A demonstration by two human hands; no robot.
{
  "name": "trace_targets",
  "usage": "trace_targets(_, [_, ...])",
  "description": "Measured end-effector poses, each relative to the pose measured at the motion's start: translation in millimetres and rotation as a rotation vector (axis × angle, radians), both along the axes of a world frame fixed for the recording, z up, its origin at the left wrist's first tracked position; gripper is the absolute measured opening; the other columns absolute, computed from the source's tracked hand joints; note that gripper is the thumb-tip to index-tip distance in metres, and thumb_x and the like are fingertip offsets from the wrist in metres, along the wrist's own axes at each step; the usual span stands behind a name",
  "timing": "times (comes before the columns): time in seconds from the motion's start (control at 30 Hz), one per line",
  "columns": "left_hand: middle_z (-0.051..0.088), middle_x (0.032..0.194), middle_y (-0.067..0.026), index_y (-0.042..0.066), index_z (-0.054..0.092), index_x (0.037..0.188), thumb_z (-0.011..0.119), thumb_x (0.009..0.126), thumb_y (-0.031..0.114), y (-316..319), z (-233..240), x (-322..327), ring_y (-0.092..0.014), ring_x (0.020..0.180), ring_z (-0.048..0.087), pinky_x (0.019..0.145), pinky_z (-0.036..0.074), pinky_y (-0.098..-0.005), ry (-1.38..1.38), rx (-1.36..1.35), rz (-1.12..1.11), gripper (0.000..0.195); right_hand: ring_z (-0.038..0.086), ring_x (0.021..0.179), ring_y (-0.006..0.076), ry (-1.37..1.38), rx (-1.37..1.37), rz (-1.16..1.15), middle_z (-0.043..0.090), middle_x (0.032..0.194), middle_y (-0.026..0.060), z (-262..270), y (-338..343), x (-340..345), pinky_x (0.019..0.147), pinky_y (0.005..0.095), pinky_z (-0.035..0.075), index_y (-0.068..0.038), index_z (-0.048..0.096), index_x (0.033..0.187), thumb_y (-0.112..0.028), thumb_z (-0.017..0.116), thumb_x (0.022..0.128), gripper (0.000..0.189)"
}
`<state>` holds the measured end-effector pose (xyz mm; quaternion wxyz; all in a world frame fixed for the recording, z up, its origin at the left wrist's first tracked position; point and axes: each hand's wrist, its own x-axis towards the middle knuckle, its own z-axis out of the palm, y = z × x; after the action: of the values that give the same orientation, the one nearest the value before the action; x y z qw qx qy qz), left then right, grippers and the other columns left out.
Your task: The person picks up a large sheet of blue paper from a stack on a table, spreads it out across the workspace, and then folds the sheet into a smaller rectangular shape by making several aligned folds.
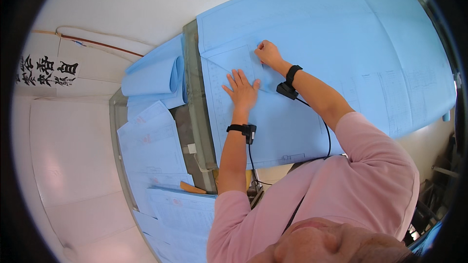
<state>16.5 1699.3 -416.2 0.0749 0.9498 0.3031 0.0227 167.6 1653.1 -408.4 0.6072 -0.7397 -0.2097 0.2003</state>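
Note:
A large blue drawing sheet (pixel 314 36), printed with fine lines and tables, covers the table before me. On its left part lies a folded-over portion of blue paper (pixel 228 56) with creases around it. My left hand (pixel 241 91) rests palm down on the paper near this portion, fingers spread. Up and to the right of it, my right hand (pixel 268 53) is curled in a fist against the paper beside the folded portion's right edge; whether paper is pinched under its fingers is hidden. Each wrist wears a black strap with a small cabled device.
Left of the grey table edge (pixel 199 98) lie a folded blue sheet roll (pixel 150 78) and several stacked printed sheets (pixel 153 146). An orange-brown strip (pixel 192 188) lies by them. A white wall borders the tables, with a paper bearing black brush writing (pixel 47 69).

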Motion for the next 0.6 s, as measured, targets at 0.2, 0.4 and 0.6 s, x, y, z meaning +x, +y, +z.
trace_targets(0.2, [0.007, 0.135, -0.017, -0.001, 0.01, 0.128, 0.041, 0.073, 0.058, -45, 64, 40, -0.032, 0.125, -0.001, 0.095, -0.002, -0.0543, -0.033, -0.08, -0.084, 0.087, 0.042, 0.07, 0.0225, -0.419, -0.135, 0.104, 0.046, 0.084, 0.0086, 40, -67, 32, 0.061, 0.0324, 0.035, -0.005, 0.044, 0.091, -0.021, 0.049, 0.072, 0.025])
trace_targets(0.4, [0.004, 0.136, -0.0155, 0.001, 0.007, 0.129, 0.042, 0.069, 0.063, -80, 82, 56, -0.03, 0.125, -0.002, 0.096, -0.001, -0.0525, 0.072, -0.114, 0.061, 0.093, 0.021, 0.119, 0.0322, -0.954, -0.414, 0.558, 0.029, 0.129, 0.0054, 61, -179, 43, 0.097, 0.0391, 0.021, -0.013, 0.036, 0.121, -0.044, 0.041, 0.08, 0.052])
trace_targets(0.6, [0.002, 0.136, -0.0136, 0.002, 0.006, 0.13, 0.043, 0.071, 0.058, -92, 68, 101, -0.03, 0.125, -0.003, 0.097, -0.001, -0.0518, 0.111, -0.173, 0.05, 0.089, 0.009, 0.124, 0.0273, -0.741, -0.833, 0.209, 0.017, 0.134, 0.0048, 57, -306, 157, 0.1, 0.0422, 0.007, -0.018, 0.025, 0.127, -0.052, 0.032, 0.08, 0.059])
